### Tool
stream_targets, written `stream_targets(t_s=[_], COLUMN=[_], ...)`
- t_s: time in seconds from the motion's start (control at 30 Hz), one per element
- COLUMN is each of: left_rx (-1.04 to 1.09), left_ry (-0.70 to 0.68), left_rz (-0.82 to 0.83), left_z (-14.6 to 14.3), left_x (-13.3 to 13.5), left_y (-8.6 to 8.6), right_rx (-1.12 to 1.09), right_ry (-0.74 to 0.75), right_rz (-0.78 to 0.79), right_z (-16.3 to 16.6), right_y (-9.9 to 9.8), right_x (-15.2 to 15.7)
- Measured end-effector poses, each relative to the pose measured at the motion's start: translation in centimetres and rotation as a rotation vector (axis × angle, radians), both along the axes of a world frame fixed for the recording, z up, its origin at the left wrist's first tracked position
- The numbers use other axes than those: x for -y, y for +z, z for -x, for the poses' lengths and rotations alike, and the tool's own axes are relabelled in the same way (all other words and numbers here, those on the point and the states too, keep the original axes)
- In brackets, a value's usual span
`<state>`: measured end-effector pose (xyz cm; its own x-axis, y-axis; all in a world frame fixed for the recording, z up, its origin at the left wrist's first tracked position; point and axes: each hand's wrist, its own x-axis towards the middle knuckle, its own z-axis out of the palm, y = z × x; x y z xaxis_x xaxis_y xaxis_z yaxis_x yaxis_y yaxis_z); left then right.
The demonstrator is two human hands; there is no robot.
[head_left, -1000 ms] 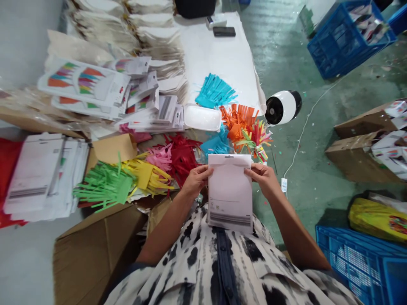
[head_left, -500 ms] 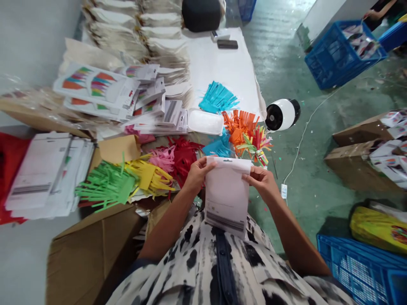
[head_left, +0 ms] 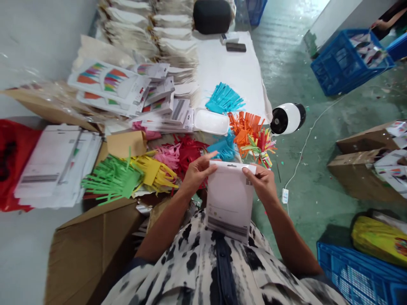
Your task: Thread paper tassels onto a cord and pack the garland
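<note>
Table [head_left: 222, 70] w/ paper tassels [head_left: 110, 182], green floor [head_left: 286, 63] w/ blue crate [head_left: 346, 63]; left hand [head_left: 195, 171] & right hand [head_left: 263, 182] pinch white packet [head_left: 229, 199]

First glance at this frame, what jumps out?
The left hand and right hand pinch the top corners of a flat white paper packet at centre frame. Beyond it the white table carries bright fringed paper cut-outs: a green pile at left, a red pile mid-table, a turquoise pile farther back. A round white-and-black fan shows at the table's right edge.
</note>
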<state>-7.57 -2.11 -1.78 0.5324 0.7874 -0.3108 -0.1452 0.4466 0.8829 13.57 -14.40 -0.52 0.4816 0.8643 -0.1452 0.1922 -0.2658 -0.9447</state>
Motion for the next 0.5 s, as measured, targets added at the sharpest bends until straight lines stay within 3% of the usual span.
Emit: stream_targets(t_s=[0.1,0.23,0.33,0.5], left_rx=[-0.094,-0.152,-0.127,-0.131], left_ry=[-0.009,-0.294,-0.419,-0.419], left_rz=[-0.286,-0.460,-0.545,-0.737], left_z=[0.3,0.1,0.1,-0.4], left_x=[-2.0,-3.4,-3.4,-3.5], left_y=[2.4,4.8,5.0,4.2], right_rx=[0.038,0.101,0.099,-0.105], right_ry=[0.040,0.126,0.131,0.166], right_rz=[-0.011,-0.030,-0.058,0.001], right_z=[1.1,3.4,4.3,3.2], right_y=[0.8,2.1,2.5,1.8], right_x=[-0.8,-1.4,-1.4,-2.1])
